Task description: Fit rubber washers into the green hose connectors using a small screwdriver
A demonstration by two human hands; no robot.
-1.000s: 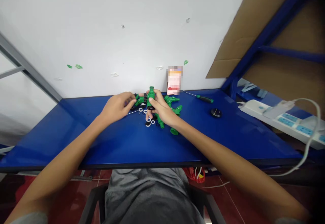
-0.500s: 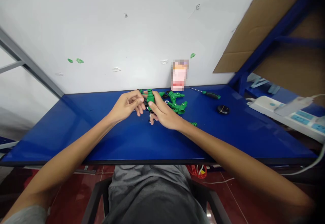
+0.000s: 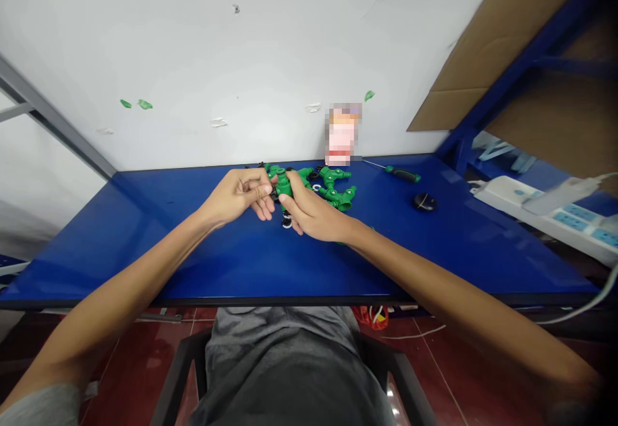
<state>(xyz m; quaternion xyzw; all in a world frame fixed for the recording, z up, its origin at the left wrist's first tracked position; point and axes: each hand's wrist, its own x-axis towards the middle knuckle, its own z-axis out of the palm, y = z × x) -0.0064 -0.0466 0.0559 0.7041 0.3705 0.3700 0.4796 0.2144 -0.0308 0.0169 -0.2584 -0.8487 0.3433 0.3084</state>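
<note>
My right hand (image 3: 313, 213) grips a green plastic hose connector (image 3: 282, 185) above the blue table (image 3: 193, 252). My left hand (image 3: 239, 194) meets it from the left, its fingertips pinched against the connector's side; whatever small part sits between them is too small to make out. Behind the hands lies a heap of more green connectors (image 3: 338, 194). Small white and black rings (image 3: 286, 222) lie on the table just under my right hand.
A green-handled screwdriver (image 3: 403, 174) and a round black object (image 3: 424, 203) lie to the right on the table. A white power strip (image 3: 545, 210) with a cable sits at far right. A blue shelf frame with cardboard (image 3: 487, 85) rises at the right.
My left hand came in from the left and closed its fingertips on the connector. Both hands drew slightly nearer to me, and the connector tilted from upright.
</note>
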